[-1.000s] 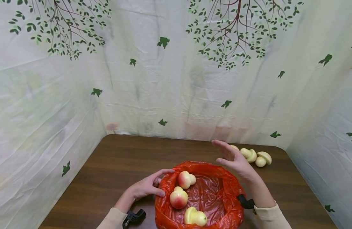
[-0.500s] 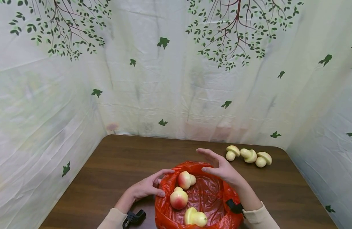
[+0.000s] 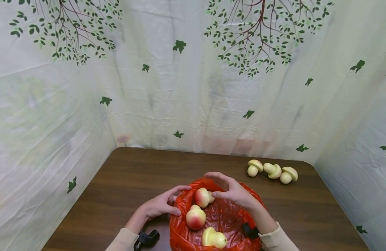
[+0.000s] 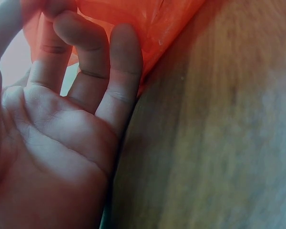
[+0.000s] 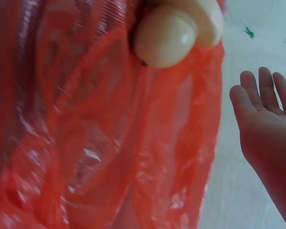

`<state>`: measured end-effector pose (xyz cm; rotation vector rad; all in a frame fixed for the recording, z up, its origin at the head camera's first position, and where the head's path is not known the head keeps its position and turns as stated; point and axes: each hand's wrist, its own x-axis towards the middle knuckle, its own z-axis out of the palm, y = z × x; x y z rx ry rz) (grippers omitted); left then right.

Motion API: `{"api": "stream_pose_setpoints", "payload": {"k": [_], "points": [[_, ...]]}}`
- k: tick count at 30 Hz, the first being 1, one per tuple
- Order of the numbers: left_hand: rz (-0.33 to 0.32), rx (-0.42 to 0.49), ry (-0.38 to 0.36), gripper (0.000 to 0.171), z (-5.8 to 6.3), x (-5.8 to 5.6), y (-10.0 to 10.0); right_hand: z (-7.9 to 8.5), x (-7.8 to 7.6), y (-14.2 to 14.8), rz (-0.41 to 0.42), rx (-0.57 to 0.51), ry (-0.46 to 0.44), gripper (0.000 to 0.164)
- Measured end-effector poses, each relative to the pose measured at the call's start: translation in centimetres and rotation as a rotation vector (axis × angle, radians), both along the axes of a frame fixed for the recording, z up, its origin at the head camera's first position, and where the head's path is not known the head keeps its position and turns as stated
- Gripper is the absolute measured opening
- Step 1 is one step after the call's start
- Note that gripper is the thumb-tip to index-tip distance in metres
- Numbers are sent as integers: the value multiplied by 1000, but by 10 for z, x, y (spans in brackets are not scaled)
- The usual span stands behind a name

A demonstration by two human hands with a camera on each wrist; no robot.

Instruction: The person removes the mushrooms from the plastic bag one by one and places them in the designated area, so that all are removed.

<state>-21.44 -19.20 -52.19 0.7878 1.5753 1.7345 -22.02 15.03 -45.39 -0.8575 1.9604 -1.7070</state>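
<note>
A red plastic bag [image 3: 222, 223] stands open-mouthed at the front of the table. Inside lie three toy mushrooms: one blushed with red [image 3: 201, 197] at the back, another red-blushed mushroom [image 3: 196, 219] below it, and a pale yellow mushroom [image 3: 214, 237] in front. My left hand [image 3: 161, 203] holds the bag's left rim; in the left wrist view its fingers [image 4: 126, 57] bend against the red film. Above the bag's back part hovers my right hand [image 3: 232, 191], fingers spread in a loose curve, nothing in them. It partly covers the back mushroom's stem.
Three more pale mushrooms, the left one [image 3: 254, 167], the middle one [image 3: 272, 170] and the right one [image 3: 288, 174], lie in a row near the back right of the brown table [image 3: 142, 167]. Leaf-printed white curtains [image 3: 193, 104] enclose the table.
My right hand has moved left and down, from beside the row of mushrooms to over the bag, uncovering the left mushroom of the row. My left hand and the bag's contents have stayed put.
</note>
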Motion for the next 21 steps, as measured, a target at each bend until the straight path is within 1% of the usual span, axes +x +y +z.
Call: {"api": "stream_pose_setpoints", "payload": {"k": [7, 14, 21], "points": [[4, -22, -10, 78, 1, 0, -1, -13, -2, -7, 15, 41, -29, 58], [6, -23, -22, 78, 1, 0, -1, -21, -2, -12, 28, 67, -50, 59], [5, -9, -28, 78, 1, 0, 0, -29, -3, -15, 49, 113, -10, 59]]}}
